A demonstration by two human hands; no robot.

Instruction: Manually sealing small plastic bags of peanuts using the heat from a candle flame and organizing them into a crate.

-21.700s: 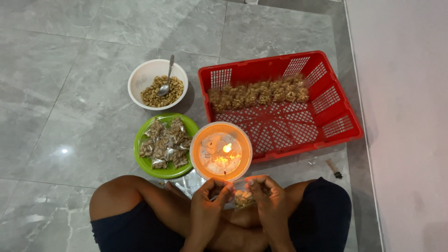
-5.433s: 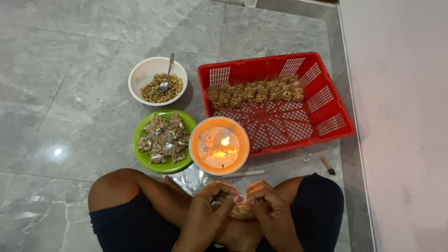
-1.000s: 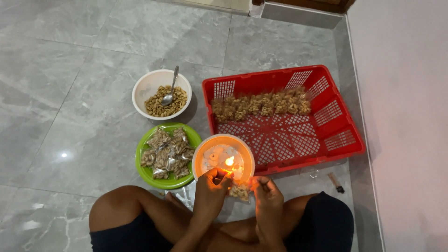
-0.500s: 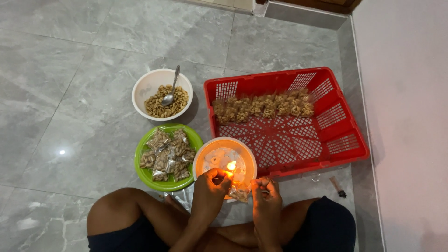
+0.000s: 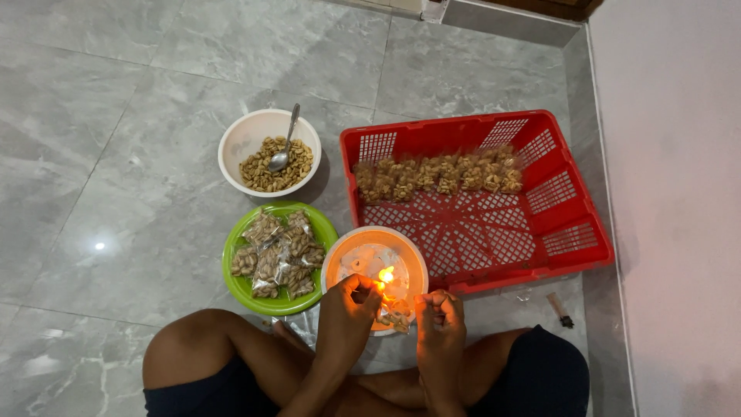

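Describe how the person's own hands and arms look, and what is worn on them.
Both arms are bare, with no sleeves in view. The left hand and the right hand wear no gloves, and no rings, watch or bracelet can be seen. Lower down, dark shorts cover the thighs.

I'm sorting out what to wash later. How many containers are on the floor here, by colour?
White bowl with nuts and a spoon: 1
Green plate with small packets: 1
Orange bowl with the flame: 1
Red basket with a row of packets: 1
Total: 4
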